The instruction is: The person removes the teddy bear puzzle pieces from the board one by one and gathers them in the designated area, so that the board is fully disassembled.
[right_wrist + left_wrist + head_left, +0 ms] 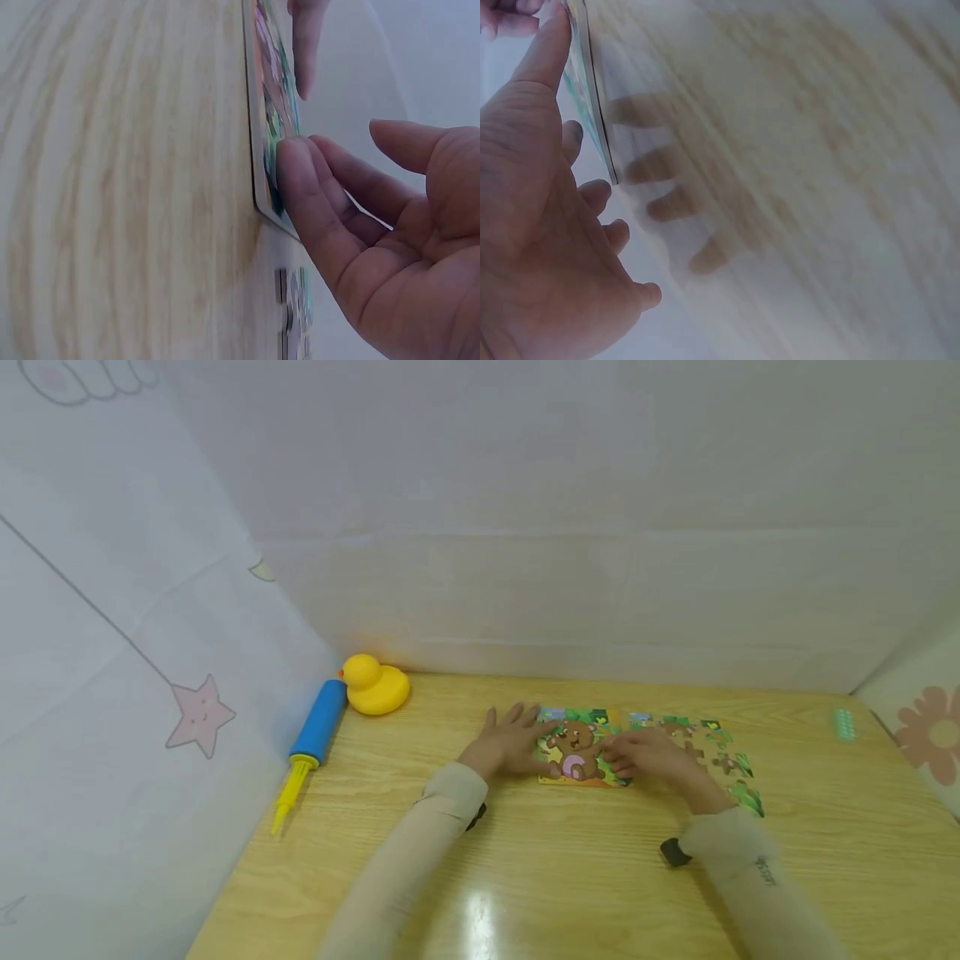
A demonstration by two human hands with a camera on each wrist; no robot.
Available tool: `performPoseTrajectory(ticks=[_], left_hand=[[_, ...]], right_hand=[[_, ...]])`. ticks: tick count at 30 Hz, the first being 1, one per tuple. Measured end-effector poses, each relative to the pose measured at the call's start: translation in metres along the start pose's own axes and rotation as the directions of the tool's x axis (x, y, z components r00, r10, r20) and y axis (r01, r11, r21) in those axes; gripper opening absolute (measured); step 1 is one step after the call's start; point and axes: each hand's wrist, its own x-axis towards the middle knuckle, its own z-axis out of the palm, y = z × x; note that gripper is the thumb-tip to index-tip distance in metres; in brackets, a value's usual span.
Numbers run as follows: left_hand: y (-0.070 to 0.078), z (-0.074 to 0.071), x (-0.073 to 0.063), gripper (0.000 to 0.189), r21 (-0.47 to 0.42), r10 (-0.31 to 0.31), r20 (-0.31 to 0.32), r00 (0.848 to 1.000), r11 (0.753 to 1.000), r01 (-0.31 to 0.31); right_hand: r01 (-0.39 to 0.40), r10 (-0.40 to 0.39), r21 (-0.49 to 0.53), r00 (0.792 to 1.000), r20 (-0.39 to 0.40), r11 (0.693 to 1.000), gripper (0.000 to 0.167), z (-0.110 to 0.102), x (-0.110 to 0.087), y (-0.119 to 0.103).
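Observation:
A jigsaw puzzle [576, 739] with a brown bear picture lies flat on the wooden table. My left hand [510, 745] is spread at its left side, thumb along the near edge and the thumb tip over the picture. The fingers of my right hand [652, 752] touch the puzzle's right part with their tips close together. In the right wrist view, these fingertips [296, 161] meet the board's surface near its corner; no piece shows between them. Loose puzzle pieces [729, 763] lie just beyond the right hand, some partly hidden by it.
A yellow rubber duck [377, 687] stands at the back left, beside a blue and yellow hand pump [318, 724]. A small pale green ridged object [844, 725] lies at the far right. Light cloth walls [480, 593] border the table behind and at both sides.

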Motion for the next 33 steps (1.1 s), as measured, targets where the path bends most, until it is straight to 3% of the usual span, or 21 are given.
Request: performPoseTrajectory(ticks=[5, 13, 19, 33], left_hand=[[0.002, -0.001, -0.001, 0.092, 0.019, -0.014, 0.023, 1.000, 1.000, 0.014], [0.002, -0.001, 0.000, 0.089, 0.006, -0.031, 0.048, 0.998, 1.000, 0.030], [0.001, 0.000, 0.001, 0.090, 0.014, -0.016, 0.050, 0.999, 1.000, 0.015], [0.003, -0.002, 0.001, 0.087, 0.001, -0.036, 0.094, 0.995, 0.999, 0.036]], right_hand=[[-0.028, 0.026, -0.078, 0.999, -0.024, 0.997, 0.037, 0.010, 0.005, -0.007], [-0.009, 0.007, -0.207, 1.000, -0.009, 0.978, 0.035, 0.019, 0.011, -0.012], [-0.001, -0.014, -0.292, 0.999, -0.049, 0.956, 0.033, 0.020, 0.011, -0.011], [-0.007, -0.007, -0.237, 0.998, -0.059, 0.971, 0.033, 0.021, 0.006, -0.011]])
